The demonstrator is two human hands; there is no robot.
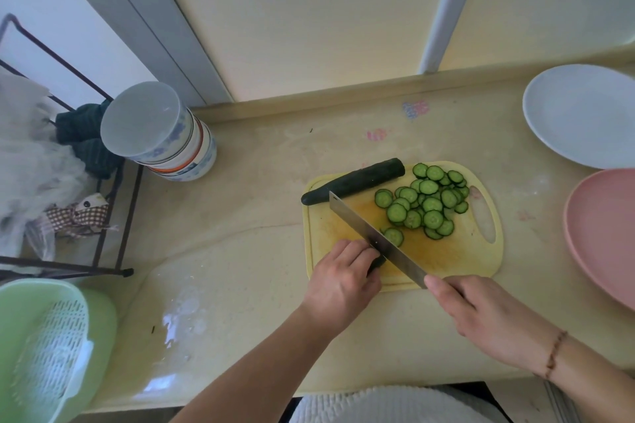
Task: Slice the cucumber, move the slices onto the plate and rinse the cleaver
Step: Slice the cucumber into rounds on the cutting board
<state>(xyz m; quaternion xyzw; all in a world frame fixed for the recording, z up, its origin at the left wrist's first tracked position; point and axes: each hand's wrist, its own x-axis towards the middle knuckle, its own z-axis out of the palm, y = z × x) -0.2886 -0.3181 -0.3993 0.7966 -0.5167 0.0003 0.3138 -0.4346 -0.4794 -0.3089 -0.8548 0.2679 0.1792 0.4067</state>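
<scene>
In the head view, a pale yellow cutting board (457, 261) lies on a cream surface (261, 203) below a window. The right hand (481, 316) grips the handle of a cleaver (374, 239), fingers wrapped round it. The blade runs diagonally across the board from near right to far left, its edge down on the board. The left hand (343, 276) has its fingers curled over a short cucumber stub (377, 263), holding it against the left face of the blade near the board's near edge; most of the stub is hidden under the fingers.

A whole cucumber (357, 182) lies along the far left edge of the board, its left end poking just past the corner. A pile of cucumber slices (426, 204) sits on the far right part of the board, and one loose slice (393, 236) lies just beside the right face of the blade.

To the right of the board, a white plate (580, 113) rests on the surface near the wall, with a pink plate (604, 233) just in front of it, cut off by the frame edge. To the left, a stack of bowls (161, 134) stands upside down beside a dark wire rack (113, 216) that holds cloths and plastic bags. A green strainer basket (48, 350) sits at the near left corner. A beaded bracelet (555, 352) circles the right wrist.
</scene>
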